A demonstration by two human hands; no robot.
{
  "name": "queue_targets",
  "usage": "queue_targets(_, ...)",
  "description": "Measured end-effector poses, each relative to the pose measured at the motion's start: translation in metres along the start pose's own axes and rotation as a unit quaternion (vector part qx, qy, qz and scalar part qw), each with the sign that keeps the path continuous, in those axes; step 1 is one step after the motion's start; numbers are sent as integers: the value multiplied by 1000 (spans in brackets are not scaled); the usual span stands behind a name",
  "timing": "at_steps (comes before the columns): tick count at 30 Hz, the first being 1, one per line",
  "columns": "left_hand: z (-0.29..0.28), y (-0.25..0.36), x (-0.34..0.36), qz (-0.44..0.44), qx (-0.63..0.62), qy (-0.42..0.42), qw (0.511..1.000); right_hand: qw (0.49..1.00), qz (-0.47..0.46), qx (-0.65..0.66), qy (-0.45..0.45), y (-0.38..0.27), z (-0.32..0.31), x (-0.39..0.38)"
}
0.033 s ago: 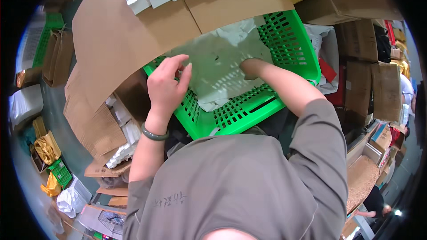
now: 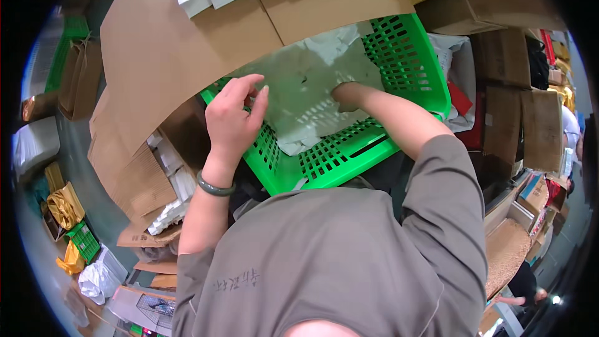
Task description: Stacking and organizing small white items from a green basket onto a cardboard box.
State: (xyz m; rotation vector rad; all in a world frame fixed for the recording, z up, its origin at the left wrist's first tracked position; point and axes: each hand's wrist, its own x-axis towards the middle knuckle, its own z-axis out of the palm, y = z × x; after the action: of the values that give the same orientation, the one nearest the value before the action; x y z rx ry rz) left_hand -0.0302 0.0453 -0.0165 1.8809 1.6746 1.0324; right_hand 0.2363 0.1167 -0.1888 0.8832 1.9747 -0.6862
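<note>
My left hand (image 2: 234,112) hangs half-curled, empty, at the green basket (image 2: 438,90), tucked close to me, likely for easy reach. My right hand (image 2: 350,95) dips inside by the pale sheet (image 2: 290,103), fingers hidden; I can't tell their grip.

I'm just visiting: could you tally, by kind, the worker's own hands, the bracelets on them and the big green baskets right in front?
Hands: 2 (left hand; right hand, partly hidden inside the basket)
Bracelets: 1 (dark bracelet on the left wrist)
Big green baskets: 1 (green basket in front of the worker)
Total: 4
</note>
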Motion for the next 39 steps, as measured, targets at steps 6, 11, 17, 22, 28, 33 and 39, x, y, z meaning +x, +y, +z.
queue_targets(6, 3, -6, 1, -3, -14, 12, 1000, 995, -76, 64, 12, -63, 25, 27)
queue_targets(11, 5, -6, 4, 1, -12, 19, 1000, 996, -77, 51, 5, -62, 33, 25)
queue_targets(17, 6, -5, 6, 4, -7, 18, 1000, 994, -93, 36, 35, -52, 30, 40)
queue_targets(22, 2, -2, 5, -1, 30, 5, 1000, 992, -110, 43, 32, -18, -26, 12)
queue_targets(28, 0, -2, -1, 7, 48, -15, 999, 908, -98, 392, 112, -17, -86, -109)
queue_targets(33, 11, 21, -26, -114, -372, -163, 907, 616, -233, 699, 279, -73, -71, -193)
queue_targets(39, 12, 59, -43, -59, -571, -107, 812, 510, -241, 771, 296, -125, -43, -217)
